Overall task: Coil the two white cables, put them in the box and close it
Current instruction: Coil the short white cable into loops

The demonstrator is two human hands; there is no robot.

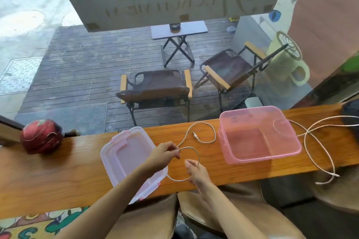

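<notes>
One white cable [209, 128] lies in curves on the wooden counter [58, 172], its plug end free near the middle. My left hand [165, 153] pinches this cable above the counter, and my right hand [196, 170] holds it lower down, so a loop hangs between them. The second white cable [318, 141] sprawls in big loops at the right, past the counter's front edge. The open pink box [291, 149] stands right of my hands with nothing in it. Its clear lid [114, 161] with pink clips lies upside down to the left, under my left wrist.
A dark red ball-shaped object [40, 137] rests on the counter at far left. A dark object [351, 110] sits at the counter's far right end. Behind the glass are two folding chairs [155, 83] and a small table [178, 29] on decking.
</notes>
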